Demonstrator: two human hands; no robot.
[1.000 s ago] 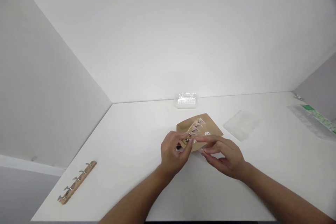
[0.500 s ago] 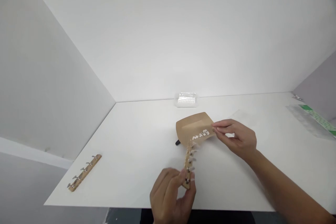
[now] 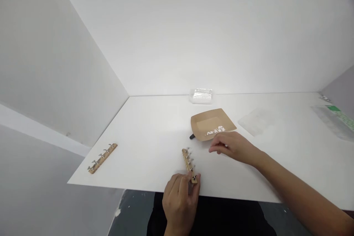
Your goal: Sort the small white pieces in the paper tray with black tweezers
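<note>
Near the table's front edge, my left hand (image 3: 179,199) pinches the near end of a small wooden hook rack (image 3: 188,162) between thumb and fingers. Metal hooks run along the rack, facing up. To the right of it, my right hand (image 3: 231,146) hovers with thumb and fingertips pressed together; whatever may be between them is hidden. Just behind my right hand stands a brown paper tray (image 3: 201,121), with small white pieces (image 3: 217,130) gathered along its near side. A black object (image 3: 192,136) pokes out from under the tray's left side.
A second hook rack (image 3: 103,158) lies at the table's left. Behind the tray, a clear plastic container (image 3: 201,96) stands near the back wall. A clear bag (image 3: 256,121) lies right of the tray, and a green-marked plastic packet (image 3: 336,120) at the far right.
My right hand has come from the tray's right edge down and left, towards the rack. The rack, held by my left hand, is now lower and tilts to the left. The view has shifted too.
</note>
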